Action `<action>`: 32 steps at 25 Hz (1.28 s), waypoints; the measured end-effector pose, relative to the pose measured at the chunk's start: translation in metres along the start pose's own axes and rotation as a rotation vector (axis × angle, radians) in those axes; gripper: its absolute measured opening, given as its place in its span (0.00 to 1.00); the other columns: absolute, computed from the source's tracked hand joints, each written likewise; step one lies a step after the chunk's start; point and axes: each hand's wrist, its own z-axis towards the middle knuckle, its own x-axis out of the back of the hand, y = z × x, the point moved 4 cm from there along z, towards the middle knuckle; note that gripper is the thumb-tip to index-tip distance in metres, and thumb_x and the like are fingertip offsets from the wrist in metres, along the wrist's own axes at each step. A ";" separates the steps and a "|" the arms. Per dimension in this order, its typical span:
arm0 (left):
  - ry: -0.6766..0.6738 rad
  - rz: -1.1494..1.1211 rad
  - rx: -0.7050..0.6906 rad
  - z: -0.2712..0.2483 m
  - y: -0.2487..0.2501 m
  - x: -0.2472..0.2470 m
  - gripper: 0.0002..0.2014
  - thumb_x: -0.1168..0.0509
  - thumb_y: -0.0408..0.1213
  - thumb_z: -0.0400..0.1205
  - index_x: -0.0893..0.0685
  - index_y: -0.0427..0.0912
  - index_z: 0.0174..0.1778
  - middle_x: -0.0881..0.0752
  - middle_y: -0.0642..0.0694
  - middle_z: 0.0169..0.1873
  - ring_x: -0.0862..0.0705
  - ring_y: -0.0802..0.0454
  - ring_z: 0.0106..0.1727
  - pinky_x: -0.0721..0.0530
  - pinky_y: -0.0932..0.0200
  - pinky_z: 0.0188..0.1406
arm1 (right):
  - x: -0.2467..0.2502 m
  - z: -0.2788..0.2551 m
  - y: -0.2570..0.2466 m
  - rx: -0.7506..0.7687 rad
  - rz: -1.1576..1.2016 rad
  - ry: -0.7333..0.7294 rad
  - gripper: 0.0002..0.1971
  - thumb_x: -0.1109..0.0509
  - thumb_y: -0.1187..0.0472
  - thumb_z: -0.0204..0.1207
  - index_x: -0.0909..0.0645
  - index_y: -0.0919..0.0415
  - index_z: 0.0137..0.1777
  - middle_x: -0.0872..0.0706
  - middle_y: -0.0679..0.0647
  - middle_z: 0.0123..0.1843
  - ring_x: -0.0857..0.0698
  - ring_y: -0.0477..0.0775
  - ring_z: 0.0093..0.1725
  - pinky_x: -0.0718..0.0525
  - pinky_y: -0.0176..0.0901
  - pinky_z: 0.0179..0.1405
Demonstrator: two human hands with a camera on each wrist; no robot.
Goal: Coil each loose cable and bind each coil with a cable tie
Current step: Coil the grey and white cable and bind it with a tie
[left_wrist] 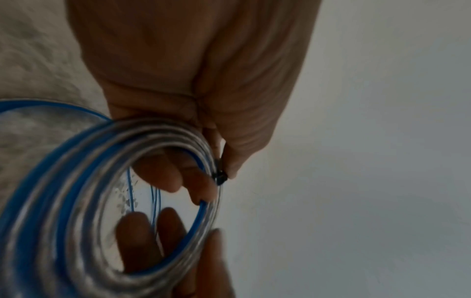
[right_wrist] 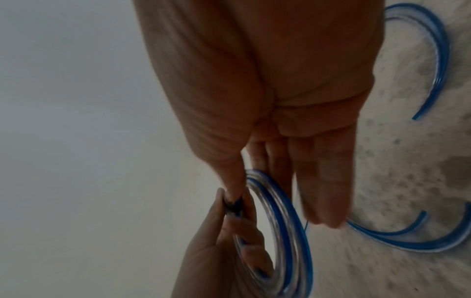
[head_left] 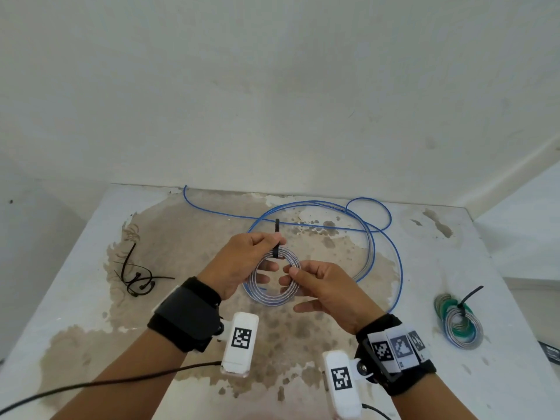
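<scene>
Binding coil at table centre | left hand pinches coil with black tie at 12 o'clock | right hand pinches rim at 3 o'clock, other fingers relaxed | handling: light, springy, slick (likely to unwind); hold beside tie | loose blue cable trails toward 1 o'clock.

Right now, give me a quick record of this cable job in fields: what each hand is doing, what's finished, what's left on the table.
left hand: pinches the black tie at the top of the coil
right hand: grip on the coil's right side, thumb and forefinger pinching
coil in hand: clear and blue cable, tie wrapped round it with its tail sticking up
finished: bundle of coils, tied, at the right of the table
still loose: blue cable sprawled behind the hands
spare ties: small heap at the left
</scene>
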 end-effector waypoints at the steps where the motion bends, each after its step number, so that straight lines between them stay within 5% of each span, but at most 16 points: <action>1: -0.008 0.005 -0.002 0.000 -0.001 0.000 0.14 0.34 0.50 0.86 0.09 0.45 0.55 0.08 0.48 0.47 0.13 0.58 0.34 0.15 0.59 0.29 | -0.001 0.000 -0.002 -0.028 -0.021 -0.017 0.18 0.31 0.46 0.83 0.13 0.58 0.62 0.08 0.54 0.60 0.10 0.53 0.54 0.08 0.47 0.47; 4: -0.094 0.038 0.018 -0.004 -0.005 -0.004 0.14 0.33 0.48 0.86 0.07 0.43 0.54 0.07 0.48 0.44 0.16 0.60 0.32 0.18 0.61 0.26 | 0.001 0.011 -0.012 -0.099 0.052 0.038 0.23 0.37 0.36 0.84 0.10 0.52 0.58 0.07 0.46 0.53 0.10 0.51 0.50 0.11 0.48 0.48; 8: -0.111 0.113 0.006 -0.009 -0.010 -0.016 0.13 0.33 0.48 0.86 0.07 0.43 0.52 0.06 0.48 0.45 0.14 0.59 0.33 0.17 0.61 0.26 | 0.000 0.034 -0.024 -0.067 0.089 0.113 0.12 0.29 0.48 0.83 0.11 0.56 0.48 0.13 0.48 0.36 0.16 0.47 0.38 0.17 0.44 0.45; 12: -0.021 0.120 -0.027 -0.012 -0.015 -0.019 0.12 0.33 0.46 0.86 0.08 0.43 0.52 0.07 0.51 0.44 0.12 0.59 0.34 0.18 0.62 0.22 | 0.000 0.046 -0.027 -0.018 0.043 0.117 0.07 0.27 0.54 0.82 0.11 0.56 0.46 0.10 0.49 0.41 0.16 0.47 0.39 0.19 0.50 0.56; 18: 0.021 0.004 0.003 -0.004 -0.010 -0.015 0.12 0.32 0.46 0.86 0.07 0.43 0.50 0.08 0.50 0.41 0.14 0.60 0.33 0.20 0.60 0.25 | 0.005 0.023 0.014 -0.123 0.402 -0.016 0.21 0.41 0.44 0.88 0.11 0.56 0.60 0.09 0.53 0.56 0.12 0.53 0.48 0.16 0.48 0.43; 24: 0.033 -0.201 0.082 0.009 -0.006 -0.038 0.13 0.36 0.46 0.88 0.10 0.43 0.52 0.09 0.50 0.40 0.16 0.59 0.31 0.22 0.61 0.25 | 0.024 -0.022 0.061 -0.098 0.700 -0.155 0.20 0.42 0.52 0.86 0.14 0.57 0.70 0.10 0.52 0.64 0.08 0.55 0.55 0.14 0.48 0.45; 27: 0.020 -0.215 0.089 0.011 -0.010 -0.068 0.12 0.37 0.47 0.88 0.10 0.45 0.50 0.09 0.51 0.38 0.16 0.60 0.29 0.21 0.62 0.25 | 0.041 -0.041 0.061 -0.021 0.723 -0.133 0.19 0.40 0.53 0.87 0.16 0.55 0.72 0.11 0.50 0.66 0.09 0.51 0.52 0.16 0.41 0.40; 32: -0.017 -0.172 0.083 0.008 -0.021 -0.131 0.12 0.36 0.48 0.87 0.10 0.47 0.49 0.09 0.51 0.40 0.15 0.59 0.32 0.20 0.61 0.28 | 0.084 -0.069 0.072 0.084 0.587 0.099 0.13 0.30 0.59 0.81 0.15 0.61 0.64 0.08 0.52 0.53 0.12 0.43 0.36 0.20 0.33 0.31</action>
